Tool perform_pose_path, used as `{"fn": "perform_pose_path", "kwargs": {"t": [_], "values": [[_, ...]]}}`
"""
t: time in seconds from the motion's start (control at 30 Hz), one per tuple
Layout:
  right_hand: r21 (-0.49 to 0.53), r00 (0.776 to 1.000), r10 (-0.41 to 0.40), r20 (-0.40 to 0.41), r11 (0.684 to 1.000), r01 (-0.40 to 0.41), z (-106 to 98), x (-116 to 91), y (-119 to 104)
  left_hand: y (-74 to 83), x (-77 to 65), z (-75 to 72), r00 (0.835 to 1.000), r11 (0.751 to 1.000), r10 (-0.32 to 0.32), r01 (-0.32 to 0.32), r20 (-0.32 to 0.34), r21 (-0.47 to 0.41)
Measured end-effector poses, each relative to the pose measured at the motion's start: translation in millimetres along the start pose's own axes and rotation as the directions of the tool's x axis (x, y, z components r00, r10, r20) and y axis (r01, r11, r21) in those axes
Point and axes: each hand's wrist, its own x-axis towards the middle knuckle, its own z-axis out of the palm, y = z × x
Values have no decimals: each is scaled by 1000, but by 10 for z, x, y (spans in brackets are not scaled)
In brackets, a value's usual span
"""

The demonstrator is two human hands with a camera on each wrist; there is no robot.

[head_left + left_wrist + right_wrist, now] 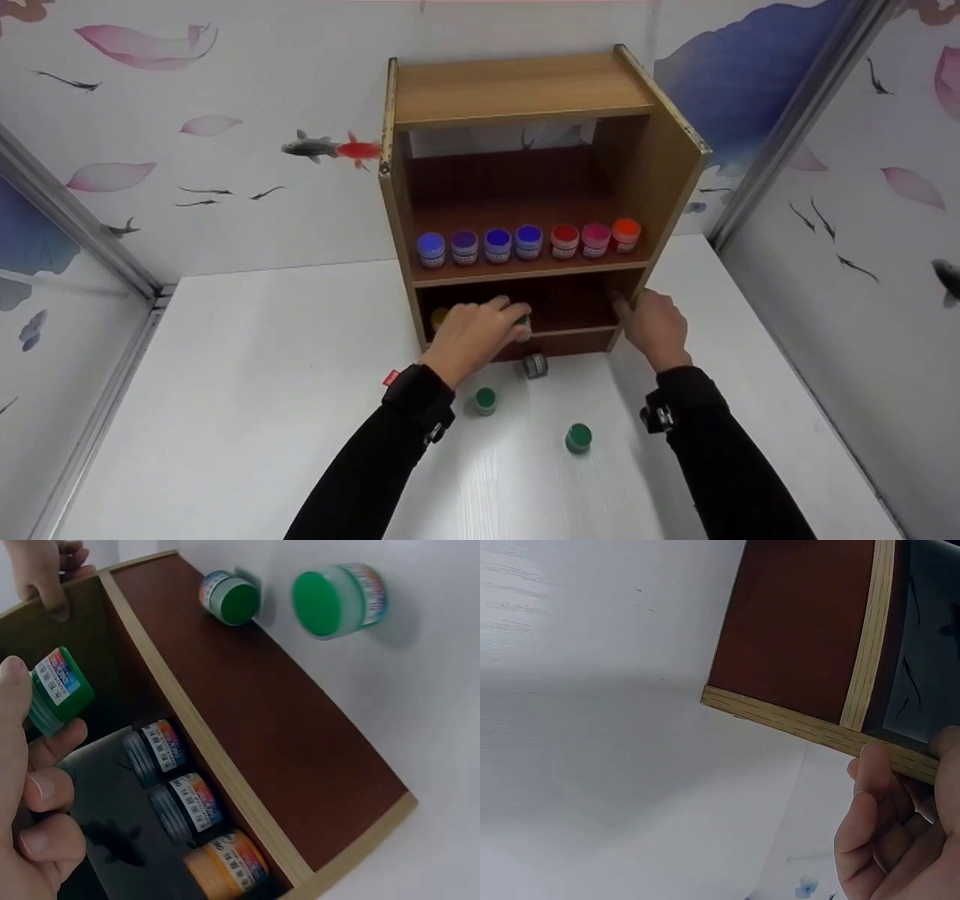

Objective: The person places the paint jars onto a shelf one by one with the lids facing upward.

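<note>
My left hand (472, 334) pinches a small green paint jar (64, 686) between thumb and fingers, at the lower compartment of a wooden shelf (521, 86). Below that hand, in the left wrist view, two dark jars (184, 802) and an orange-yellow jar (229, 862) stand in a row in this compartment. My right hand (658, 326) grips the edge of the shelf's right side panel (780, 724), thumb inside and fingers outside. On the table in front are two green-lidded jars (578, 438) and a jar lying tilted (535, 365) against the shelf's base.
Several jars with blue, purple, red, pink and orange lids (498, 244) line the front of the upper compartment. The shelf stands on a white table (285, 405) near the back wall (247, 150), which has fish and petal prints. Metal-framed panels (795, 127) flank both sides.
</note>
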Motion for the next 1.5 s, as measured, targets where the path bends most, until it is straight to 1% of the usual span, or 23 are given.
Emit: {"fn": "perform_pose_path", "kwargs": {"t": [0.07, 0.13, 0.27, 0.33, 0.4, 0.5, 0.7, 0.8, 0.97, 1.13, 1.23, 1.33, 1.4, 1.47, 1.5], "values": [[-6, 1000, 2, -9, 1000, -2, 12, -1, 8, -10, 77, 13, 999, 999, -28, 29, 17, -15], [-13, 1000, 4, -12, 1000, -4, 18, -4, 9, -20, 142, 30, 997, 997, -60, 62, 51, -46], [-19, 1000, 8, -1, 1000, -8, 13, -5, 10, -26, 231, 64, 985, 983, -120, 135, 124, -128], [-24, 1000, 12, 1, 1000, -12, 3, -3, 8, -21, 263, 86, 981, 979, -137, 155, 136, -132], [-21, 1000, 13, 8, 1000, -13, -2, 4, 12, -9, 291, 114, 982, 981, -146, 159, 120, -111], [-23, 1000, 16, 9, 1000, -16, -7, 10, 21, 18, 325, 163, 986, 987, -147, 151, 73, -58], [-22, 1000, 20, 8, 1000, -19, -2, 19, 0, 32, 335, 244, 991, 989, -134, 135, -24, 56], [-19, 1000, 23, 6, 1000, -23, 1, 16, -5, 37, 332, 278, 991, 988, -126, 129, -46, 84], [-21, 1000, 20, 0, 1000, -20, 4, -1, -1, 47, 326, 320, 991, 988, -129, 131, -31, 79], [-19, 1000, 15, 1, 1000, -15, 25, -20, -27, 37, 281, 332, 990, 987, -133, 136, -46, 84], [-10, 1000, 10, 6, 1000, -10, 29, -15, -32, 29, 267, 307, 989, 987, -138, 142, -56, 77], [-2, 1000, 2, 8, 1000, -2, 16, -8, -24, 21, 265, 243, 988, 988, -144, 146, -50, 41], [-6, 1000, 1, 8, 1000, -1, 2, -2, -13, 15, 256, 184, 991, 992, -127, 127, -44, 15], [-10, 1000, 3, 11, 1000, -3, -12, 5, -1, 7, 223, 129, 995, 997, -83, 82, -57, -7], [-15, 1000, 4, 11, 1000, -4, -18, 5, 6, 4, 199, 106, 996, 999, -49, 48, -75, -14]]}}
